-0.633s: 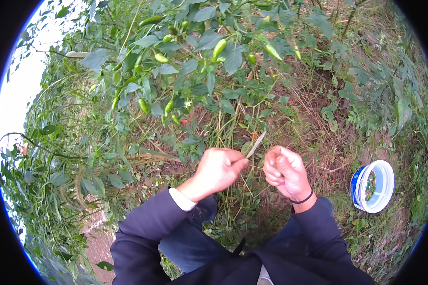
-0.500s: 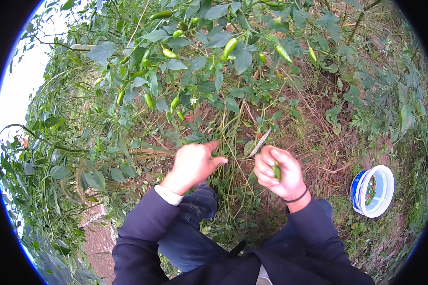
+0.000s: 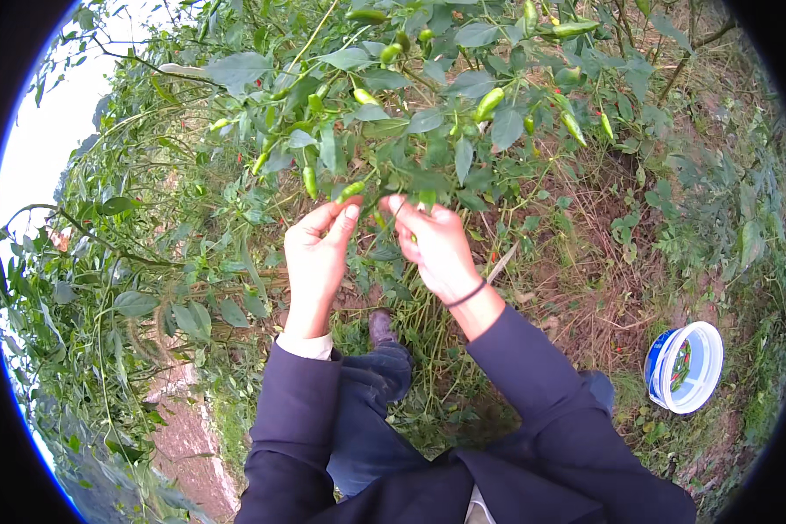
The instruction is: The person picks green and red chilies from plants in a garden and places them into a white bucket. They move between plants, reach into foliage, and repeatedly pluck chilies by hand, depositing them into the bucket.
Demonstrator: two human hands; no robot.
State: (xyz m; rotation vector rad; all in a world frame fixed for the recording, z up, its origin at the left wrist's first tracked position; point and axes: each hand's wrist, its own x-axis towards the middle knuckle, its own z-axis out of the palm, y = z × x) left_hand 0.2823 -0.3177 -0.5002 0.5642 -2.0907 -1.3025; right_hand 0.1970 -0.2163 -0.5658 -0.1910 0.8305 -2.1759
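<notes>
A chili plant (image 3: 424, 120) with green leaves and several hanging green peppers spreads in front of me. My left hand (image 3: 316, 253) pinches a green chili pepper (image 3: 351, 190) between thumb and forefinger at the plant's lower edge. Close beside it on the right, my right hand (image 3: 438, 251) is raised to the same foliage, fingers curled and tips near the pepper's stem. Bits of green show at its fingers; its palm is mostly hidden. Another green pepper (image 3: 310, 182) hangs just above my left hand.
A white plastic bucket (image 3: 713, 368) with a blue side lies tilted at the right, with green and red peppers inside. Dry grass and soil (image 3: 576, 262) cover the ground. More plants crowd the left, beside a bare dirt strip (image 3: 192, 437). My legs are below.
Both hands have moved up to the plant and closer together. My left hand, open before, now pinches a pepper. My right hand, which held a green pepper, has shifted left.
</notes>
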